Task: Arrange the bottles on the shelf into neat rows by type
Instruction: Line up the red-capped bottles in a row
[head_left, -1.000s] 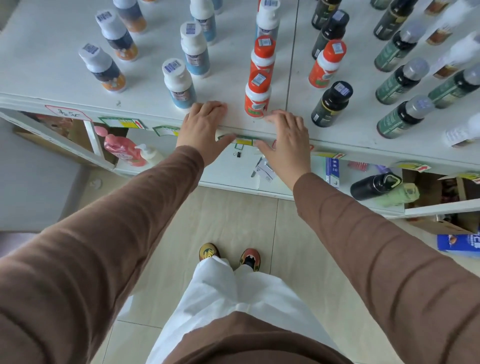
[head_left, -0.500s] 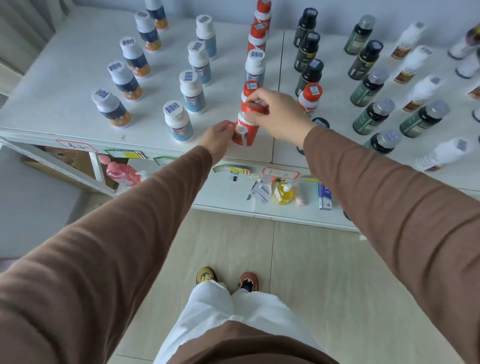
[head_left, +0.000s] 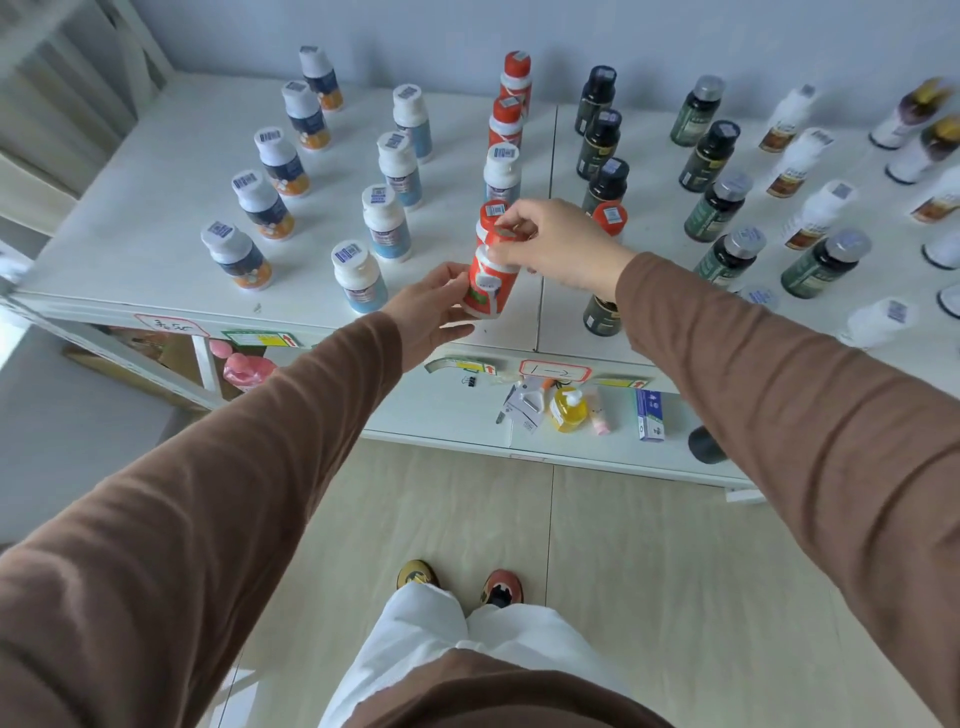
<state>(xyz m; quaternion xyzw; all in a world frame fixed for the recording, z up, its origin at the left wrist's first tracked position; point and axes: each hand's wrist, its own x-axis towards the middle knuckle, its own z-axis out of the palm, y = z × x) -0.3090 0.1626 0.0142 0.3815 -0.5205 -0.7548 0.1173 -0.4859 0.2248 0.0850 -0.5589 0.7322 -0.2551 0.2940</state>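
Orange-red bottle (head_left: 491, 283) is sitting right near the front edge of the white shelf top (head_left: 130, 249), just left of the seam between the two panels. Left hand (head_left: 434, 312) cups its lower body from the near side, fingers curled around it. Right hand (head_left: 558, 241) comes over the top and pinches around the neck, where a second red-capped bottle (head_left: 493, 221) stands just behind, so honestly can't tell which of the two those fingertips are on.

Room-wise: there's a bare strip of shelf along the front edge between the blue-label bottle (head_left: 359, 275) and the red one. Behind, a white-capped bottle (head_left: 502, 174) stands in the red column, with two more red bottles (head_left: 511, 106) beyond it near the wall. Dark bottles (head_left: 602, 137) line up just right of the seam, with one more (head_left: 601, 314) at the front edge under the right wrist.
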